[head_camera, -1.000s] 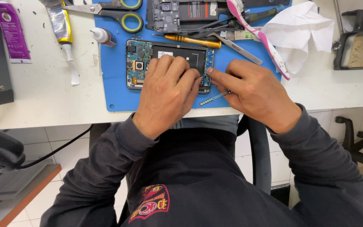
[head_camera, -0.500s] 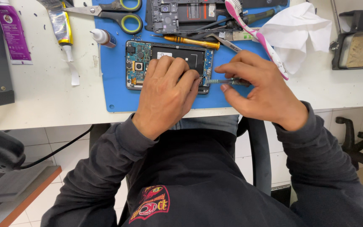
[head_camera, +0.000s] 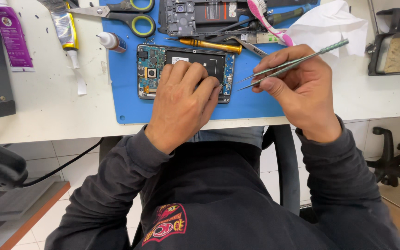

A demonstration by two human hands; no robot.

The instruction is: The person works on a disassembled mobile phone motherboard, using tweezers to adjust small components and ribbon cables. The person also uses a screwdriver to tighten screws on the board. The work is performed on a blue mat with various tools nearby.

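fingers (head_camera: 274,84) pinching tweezers (head_camera: 292,62), tips seemingly empty

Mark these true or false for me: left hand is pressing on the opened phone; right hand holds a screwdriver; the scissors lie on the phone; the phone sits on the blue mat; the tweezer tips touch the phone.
1. The left hand rests on the opened phone: true.
2. The right hand holds a screwdriver: false, it holds tweezers; the orange-handled screwdriver lies on the mat.
3. The scissors lie on the phone: false, they lie above it, apart.
4. The phone sits on the blue mat: true.
5. The tweezer tips touch the phone: false, they stop just to its right.
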